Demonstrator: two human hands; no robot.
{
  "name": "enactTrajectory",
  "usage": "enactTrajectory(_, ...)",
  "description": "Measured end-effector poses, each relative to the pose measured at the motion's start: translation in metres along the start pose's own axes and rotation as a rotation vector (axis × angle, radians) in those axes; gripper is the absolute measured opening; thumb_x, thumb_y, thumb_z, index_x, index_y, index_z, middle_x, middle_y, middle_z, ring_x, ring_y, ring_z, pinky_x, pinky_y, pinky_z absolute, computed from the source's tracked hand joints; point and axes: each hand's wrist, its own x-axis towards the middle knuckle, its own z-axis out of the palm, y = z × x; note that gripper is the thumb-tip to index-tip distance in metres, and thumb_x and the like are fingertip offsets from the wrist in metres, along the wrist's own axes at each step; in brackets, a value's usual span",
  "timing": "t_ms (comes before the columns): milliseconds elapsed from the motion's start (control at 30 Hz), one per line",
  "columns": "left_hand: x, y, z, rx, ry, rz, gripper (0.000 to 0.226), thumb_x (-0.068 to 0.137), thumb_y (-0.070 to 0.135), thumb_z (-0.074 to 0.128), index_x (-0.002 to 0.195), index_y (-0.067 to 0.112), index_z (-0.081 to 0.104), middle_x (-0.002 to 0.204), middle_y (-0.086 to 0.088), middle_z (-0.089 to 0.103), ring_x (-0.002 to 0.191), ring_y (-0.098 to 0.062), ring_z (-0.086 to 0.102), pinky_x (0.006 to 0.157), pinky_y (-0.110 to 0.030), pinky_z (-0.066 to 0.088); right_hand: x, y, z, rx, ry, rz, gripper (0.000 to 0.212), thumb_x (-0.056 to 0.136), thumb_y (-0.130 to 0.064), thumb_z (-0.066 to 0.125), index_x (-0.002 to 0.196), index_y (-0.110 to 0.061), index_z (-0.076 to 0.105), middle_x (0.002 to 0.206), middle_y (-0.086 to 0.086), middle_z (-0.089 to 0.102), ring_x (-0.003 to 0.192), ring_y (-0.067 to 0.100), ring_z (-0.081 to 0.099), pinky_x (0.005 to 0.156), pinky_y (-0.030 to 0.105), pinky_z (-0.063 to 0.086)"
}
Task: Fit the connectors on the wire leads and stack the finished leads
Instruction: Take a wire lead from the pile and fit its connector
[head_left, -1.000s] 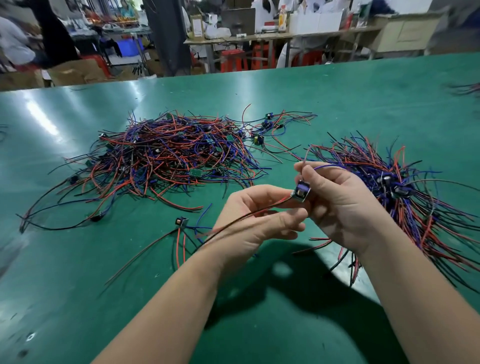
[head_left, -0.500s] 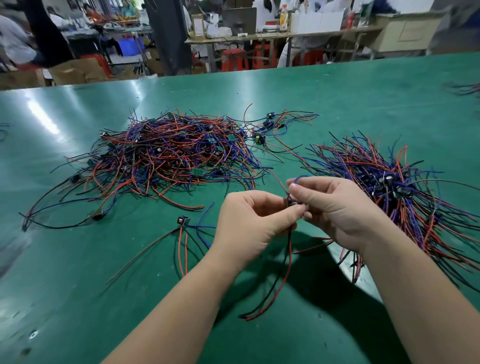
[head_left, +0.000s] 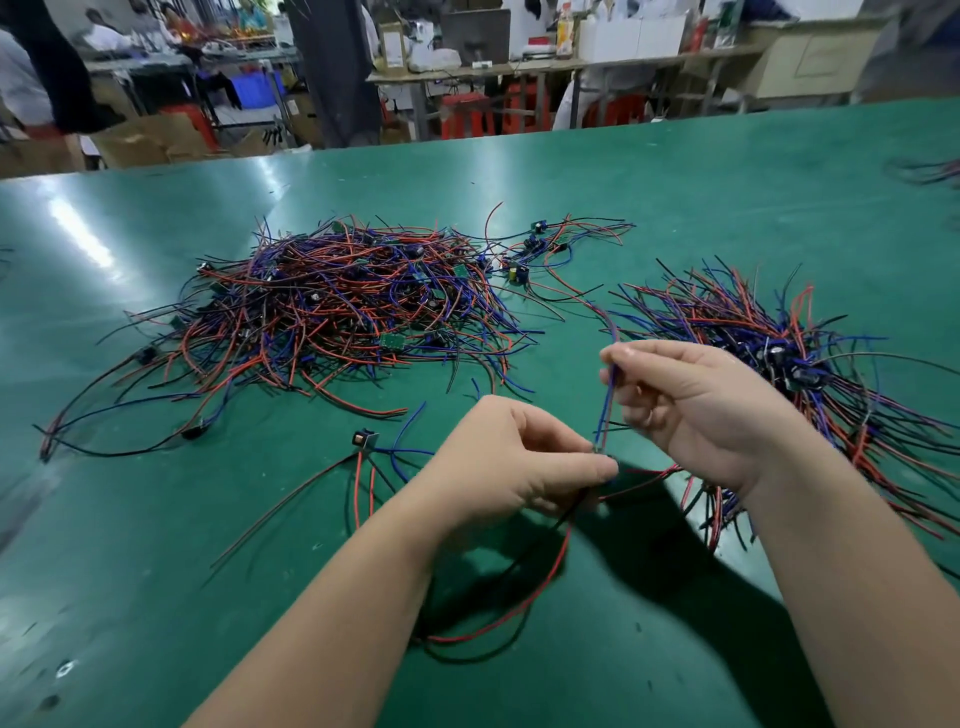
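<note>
Wire lead (head_left: 604, 410) held between 2 hands above the green table (head_left: 675, 208).
Its lower end is pinched by the left hand (head_left: 514, 462), red and black wires (head_left: 563, 561) looping down onto the table; its blue wire is pinched upright by the right hand (head_left: 701, 410). 2 tangled piles are seen: the left pile (head_left: 337, 301) and the right pile (head_left: 769, 338).
</note>
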Motion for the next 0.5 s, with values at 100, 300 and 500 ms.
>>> enactTrajectory(100, -0.006, 0.003, -0.001, -0.012, -0.174, -0.068, 0.012, 0.079, 0.011, 0.075, 0.068, 0.012, 0.07, 0.06, -0.007, 0.068, 0.049, -0.009, 0.061, 0.046, -0.014, 0.045, 0.001, -0.006, -0.005, 0.124, 0.088, -0.038, 0.004, 0.08, -0.008, 0.061, 0.082, -0.004, 0.063, 0.061, 0.002, 0.065, 0.047, 0.004, 0.051, 0.044, 0.01, 0.04)
enactTrajectory(300, -0.01, 0.008, -0.009, -0.017, -0.338, -0.145, 0.017, 0.082, 0.013, 0.071, 0.067, 0.019, 0.071, 0.062, -0.004, 0.069, 0.053, -0.008, 0.064, 0.049, -0.014, 0.046, 0.002, -0.007, -0.003, 0.168, 0.197, -0.073, 0.009, 0.087, -0.004, 0.062, 0.081, -0.009, 0.063, 0.059, 0.003, 0.065, 0.044, 0.004, 0.051, 0.041, 0.01, 0.039)
enactTrajectory(500, -0.01, 0.006, -0.01, -0.066, -0.386, -0.159, 0.013, 0.077, 0.017, 0.071, 0.065, 0.024, 0.071, 0.064, -0.003, 0.07, 0.056, -0.009, 0.066, 0.05, -0.015, 0.048, -0.001, -0.008, 0.001, 0.196, 0.209, -0.144, 0.019, 0.088, -0.005, 0.06, 0.075, -0.018, 0.056, 0.053, 0.001, 0.062, 0.039, 0.002, 0.052, 0.036, 0.01, 0.039)
